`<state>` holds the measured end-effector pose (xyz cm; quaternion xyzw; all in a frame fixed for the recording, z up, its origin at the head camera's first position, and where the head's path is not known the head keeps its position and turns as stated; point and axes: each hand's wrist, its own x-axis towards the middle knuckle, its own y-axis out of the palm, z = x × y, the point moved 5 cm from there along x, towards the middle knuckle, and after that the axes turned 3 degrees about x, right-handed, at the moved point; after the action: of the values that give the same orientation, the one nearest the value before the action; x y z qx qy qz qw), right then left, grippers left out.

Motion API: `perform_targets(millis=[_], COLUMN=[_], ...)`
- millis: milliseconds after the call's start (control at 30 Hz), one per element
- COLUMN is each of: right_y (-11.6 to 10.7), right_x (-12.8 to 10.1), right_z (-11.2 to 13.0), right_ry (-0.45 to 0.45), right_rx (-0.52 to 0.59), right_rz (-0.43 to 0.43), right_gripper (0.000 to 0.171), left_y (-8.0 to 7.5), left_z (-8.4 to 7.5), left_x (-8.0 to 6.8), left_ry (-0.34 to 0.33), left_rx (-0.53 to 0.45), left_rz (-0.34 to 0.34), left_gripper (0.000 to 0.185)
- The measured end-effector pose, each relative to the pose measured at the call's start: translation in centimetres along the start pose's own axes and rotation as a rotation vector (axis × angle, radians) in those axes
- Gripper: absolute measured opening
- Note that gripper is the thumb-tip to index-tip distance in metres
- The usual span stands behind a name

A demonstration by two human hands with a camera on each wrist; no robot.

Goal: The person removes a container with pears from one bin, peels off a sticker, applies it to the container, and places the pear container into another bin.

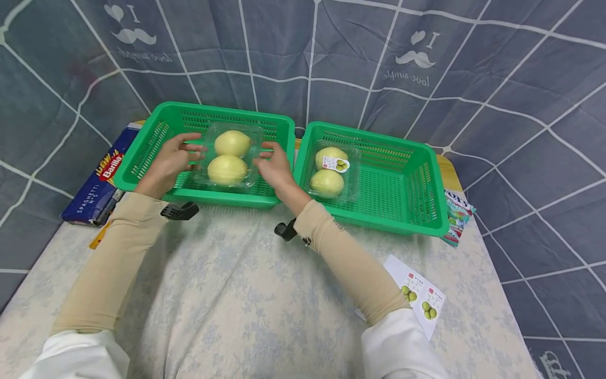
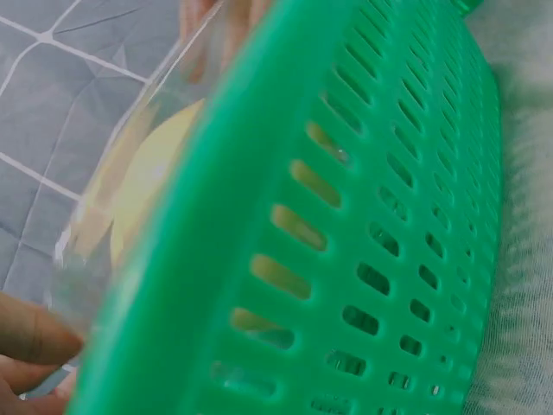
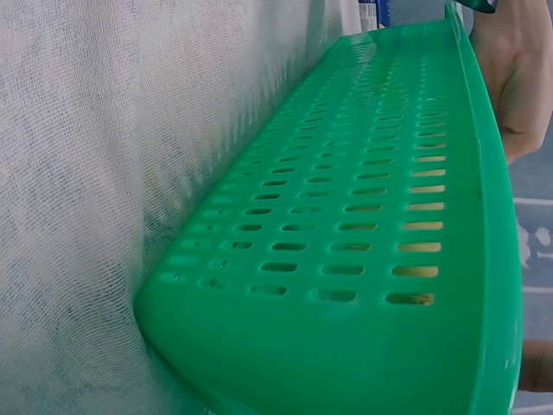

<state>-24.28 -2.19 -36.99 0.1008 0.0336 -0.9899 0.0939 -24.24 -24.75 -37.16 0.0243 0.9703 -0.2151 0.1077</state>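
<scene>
My left hand (image 1: 172,158) and right hand (image 1: 274,167) gripping opposite sides of clear plastic two-pear clamshell (image 1: 230,155) between them, over left green slotted plastic basket (image 1: 147,150).

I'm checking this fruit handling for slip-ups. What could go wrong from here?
The clear clamshell of two pears is held only at its sides by the left hand and right hand, so it might flex or pop open. Tilted, it could catch the green basket rim.
</scene>
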Motion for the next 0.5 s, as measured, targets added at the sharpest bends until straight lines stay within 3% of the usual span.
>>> perform_targets(millis=[500], right_y=[-1.5], right_x=[-0.4], right_z=[0.9], right_ry=[-0.040], right_rx=[0.135], right_rz=[-0.069], right_gripper=[0.045], left_y=[0.2], left_z=[-1.1], left_x=[-0.7], left_ry=[0.063], left_rx=[-0.196], left_rz=[-0.017], left_gripper=[0.056])
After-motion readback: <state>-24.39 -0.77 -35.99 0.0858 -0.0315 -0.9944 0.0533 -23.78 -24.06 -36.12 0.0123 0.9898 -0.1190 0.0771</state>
